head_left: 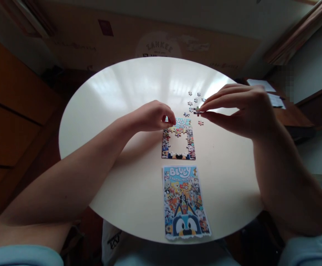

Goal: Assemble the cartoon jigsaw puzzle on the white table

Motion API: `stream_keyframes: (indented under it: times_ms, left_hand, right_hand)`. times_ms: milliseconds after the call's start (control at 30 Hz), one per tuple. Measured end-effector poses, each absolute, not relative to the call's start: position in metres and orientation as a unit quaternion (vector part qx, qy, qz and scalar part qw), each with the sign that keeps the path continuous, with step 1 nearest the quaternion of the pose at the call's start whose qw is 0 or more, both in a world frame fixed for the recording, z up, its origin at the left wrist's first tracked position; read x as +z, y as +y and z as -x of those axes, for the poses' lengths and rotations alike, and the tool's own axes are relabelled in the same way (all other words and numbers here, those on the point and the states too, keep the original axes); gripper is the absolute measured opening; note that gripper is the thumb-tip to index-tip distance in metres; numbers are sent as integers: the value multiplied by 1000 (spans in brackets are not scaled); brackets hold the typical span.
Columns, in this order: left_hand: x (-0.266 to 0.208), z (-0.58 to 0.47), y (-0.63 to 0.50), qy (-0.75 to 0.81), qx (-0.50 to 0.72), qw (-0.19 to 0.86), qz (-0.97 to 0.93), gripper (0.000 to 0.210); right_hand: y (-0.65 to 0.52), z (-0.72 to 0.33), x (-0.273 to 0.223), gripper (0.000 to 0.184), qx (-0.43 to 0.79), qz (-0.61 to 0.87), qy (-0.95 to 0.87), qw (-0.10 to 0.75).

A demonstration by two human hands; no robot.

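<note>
My right hand (241, 105) pinches a small jigsaw piece (197, 111) between thumb and fingertips, just above the table. Several loose jigsaw pieces (190, 103) lie scattered beside it. My left hand (157, 115) is closed, fingers curled down, over the upper left corner of a partly assembled jigsaw puzzle (192, 146). Whether anything is in those fingers is hidden. The puzzle has a joined border around an open middle where the white table shows, with part of its top edge behind my left fingers. Nearer to me lies a printed Bluey picture sheet (181, 195) with a torn lower edge.
All of this rests on an oval white table (116, 96) with glare on its far half. A brown side table (285, 114) with papers (261, 85) stands at the right. Orange cabinet fronts (11, 103) are on the left.
</note>
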State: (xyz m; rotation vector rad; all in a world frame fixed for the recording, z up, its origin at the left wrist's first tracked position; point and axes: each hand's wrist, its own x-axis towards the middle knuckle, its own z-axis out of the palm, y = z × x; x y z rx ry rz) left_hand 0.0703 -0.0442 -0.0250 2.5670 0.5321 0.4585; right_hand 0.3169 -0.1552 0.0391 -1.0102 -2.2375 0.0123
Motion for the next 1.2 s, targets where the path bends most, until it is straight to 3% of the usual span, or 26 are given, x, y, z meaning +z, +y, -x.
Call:
stream_keyframes:
  times_ms: [133, 500, 1200]
  left_hand:
    - [-27, -72, -46, 181, 160, 217, -946, 19]
    - [-38, -77, -45, 171, 136, 241, -946, 20]
    - [-40, -78, -47, 163, 142, 259, -941, 15]
  right_hand:
    - [-161, -315, 40, 10, 32, 351, -885, 305]
    - [-157, -306, -34, 11, 117, 340, -895, 266]
    - [-158, -297, -49, 12, 99, 352, -899, 242]
